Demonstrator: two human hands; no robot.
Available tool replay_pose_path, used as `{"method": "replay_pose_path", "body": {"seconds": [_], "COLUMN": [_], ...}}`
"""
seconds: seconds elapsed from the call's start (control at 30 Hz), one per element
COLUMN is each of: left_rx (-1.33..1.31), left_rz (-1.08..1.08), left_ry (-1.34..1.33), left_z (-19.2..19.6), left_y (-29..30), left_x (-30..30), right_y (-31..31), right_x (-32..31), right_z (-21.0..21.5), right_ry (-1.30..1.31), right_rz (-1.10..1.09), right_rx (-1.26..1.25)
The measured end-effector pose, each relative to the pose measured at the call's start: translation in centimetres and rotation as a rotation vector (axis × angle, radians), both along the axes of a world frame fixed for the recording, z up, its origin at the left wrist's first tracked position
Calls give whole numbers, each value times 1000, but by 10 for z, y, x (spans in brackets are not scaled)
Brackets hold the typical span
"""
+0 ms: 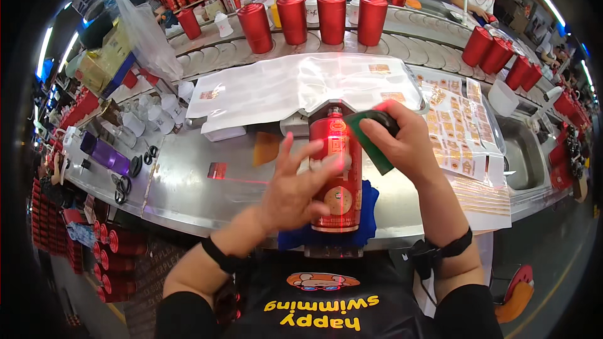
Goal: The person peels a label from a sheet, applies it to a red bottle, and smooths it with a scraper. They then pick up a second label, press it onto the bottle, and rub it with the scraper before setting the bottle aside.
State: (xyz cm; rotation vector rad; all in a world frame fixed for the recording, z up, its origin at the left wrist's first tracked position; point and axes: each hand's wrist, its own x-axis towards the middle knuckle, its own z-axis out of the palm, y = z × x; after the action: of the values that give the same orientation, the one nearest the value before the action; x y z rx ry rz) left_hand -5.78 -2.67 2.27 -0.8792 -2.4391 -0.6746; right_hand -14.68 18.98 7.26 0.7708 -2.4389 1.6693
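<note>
A red bottle (347, 185) with gold decoration lies in front of me on a blue cloth (371, 210), its neck pointing away. Red light lines cross it lengthwise and sideways. My left hand (290, 193) is over the bottle's left side with fingers spread, somewhat blurred; whether its fingertips touch the surface I cannot tell. In my right hand (405, 144) is a green flat-bladed scraper (375, 149) with a dark grip, held beside the bottle's upper right. The blade is tilted and its edge is close to the bottle.
White sheeting (270, 91) covers the bench behind the bottle. Gold sticker sheets (452, 125) lie right, before a sink (526, 160). Several red bottles (331, 19) stand on the conveyor (213, 56). An orange scraper (266, 148), scissors (121, 188) and a purple bottle (107, 156) are left.
</note>
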Motion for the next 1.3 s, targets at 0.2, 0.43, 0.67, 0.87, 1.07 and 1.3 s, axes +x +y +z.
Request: {"method": "replay_pose_path", "body": {"seconds": [0.2, 0.43, 0.67, 0.87, 1.07, 1.3], "left_rx": [-55, -213, -114, -76, -41, 131], "left_rz": [-92, -181, -48, 251, 223, 216], "left_ry": [5, 59, -59, -27, 27, 20], "left_z": [25, 19, 6, -20, -28, -38], "left_y": [-3, 14, 25, 31, 29, 31], "left_x": [-56, -15, 42, 53, 58, 57], "right_y": [25, 37, 19, 15, -3, 17], "right_x": [22, 50, 76, 73, 89, 86], "right_z": [-28, -34, -50, -76, -63, -97], "right_ry": [-210, -375, -534, -321, -232, -446], "right_rz": [-105, -72, 1, -112, -79, -194], "right_rx": [-183, -281, -549, -347, -362, -356]}}
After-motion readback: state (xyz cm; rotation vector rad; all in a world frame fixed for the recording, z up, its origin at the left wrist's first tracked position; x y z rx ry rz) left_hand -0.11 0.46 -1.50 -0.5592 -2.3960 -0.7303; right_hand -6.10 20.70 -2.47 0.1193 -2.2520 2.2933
